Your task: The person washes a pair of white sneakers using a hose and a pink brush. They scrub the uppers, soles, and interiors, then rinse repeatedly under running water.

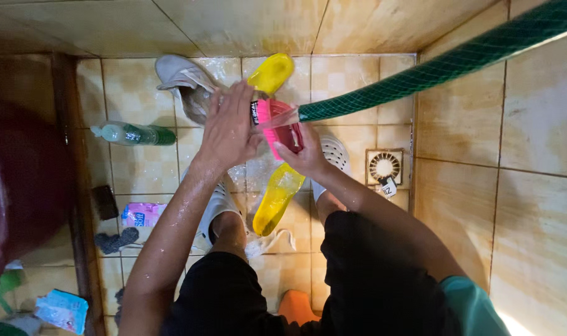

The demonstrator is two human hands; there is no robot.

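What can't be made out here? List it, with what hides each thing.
- Pink shoe, head view: mostly covered by the left hand and right hand, so each grip is unclear.
- Grey shoe, head view: front hidden behind the left hand.
- Hose, head view: cut off by the right edge.
- Tag by the drain: too small.
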